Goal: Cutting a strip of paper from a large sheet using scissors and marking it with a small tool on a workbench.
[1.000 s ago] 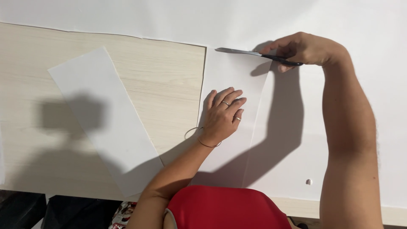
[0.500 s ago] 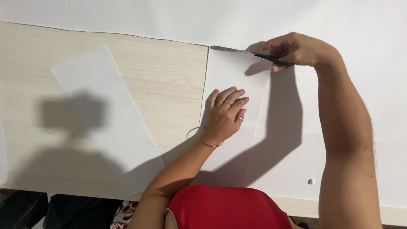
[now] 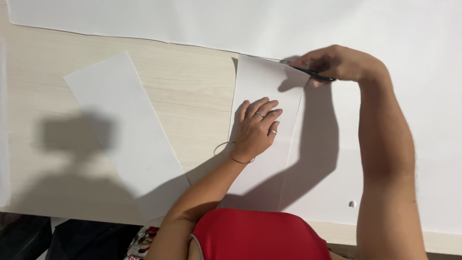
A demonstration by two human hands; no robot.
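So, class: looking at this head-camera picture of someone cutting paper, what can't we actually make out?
- Scissors: handles and most of the blades hidden inside the right hand.
- Paper strip: its middle covered by the left hand, its near end by the red top.
- Large white sheet: cut off by the top and right edges.

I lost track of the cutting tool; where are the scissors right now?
In the head view, the scissors are upper right of centre, in the right hand, at the top edge of the paper strip that the left hand presses flat.
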